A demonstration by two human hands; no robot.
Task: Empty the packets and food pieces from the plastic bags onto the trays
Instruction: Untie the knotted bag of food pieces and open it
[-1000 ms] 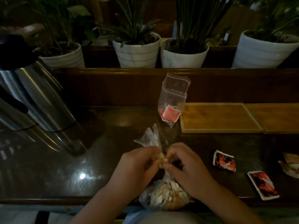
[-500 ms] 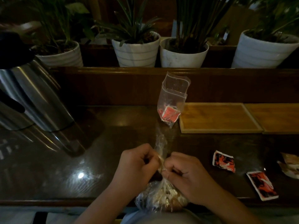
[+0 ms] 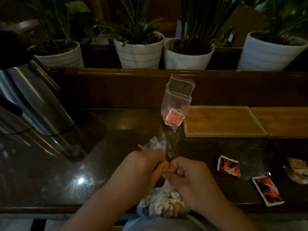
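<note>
A clear plastic bag of pale food pieces (image 3: 162, 203) sits at the table's near edge. My left hand (image 3: 140, 170) and my right hand (image 3: 188, 179) both pinch its twisted neck, fingers curled, knuckles almost touching. The bag's loose top (image 3: 155, 144) sticks up behind my left hand. A small clear zip bag (image 3: 176, 104) with red packets inside stands upright farther back, beside a wooden tray (image 3: 220, 121). A second wooden tray (image 3: 286, 120) lies to its right. Two red packets (image 3: 229, 165) (image 3: 267, 190) lie loose on the table right of my hands.
A steel thermos jug (image 3: 31, 100) stands at the left on the dark glossy table (image 3: 83, 164). A crumpled brown wrapper (image 3: 298, 170) lies at the right edge. White plant pots (image 3: 140, 52) line a ledge behind a wooden rail.
My hands have shifted slightly on the bag's neck and drawn closer together. The loose top, narrow half a second ago, spreads out again behind my left hand.
</note>
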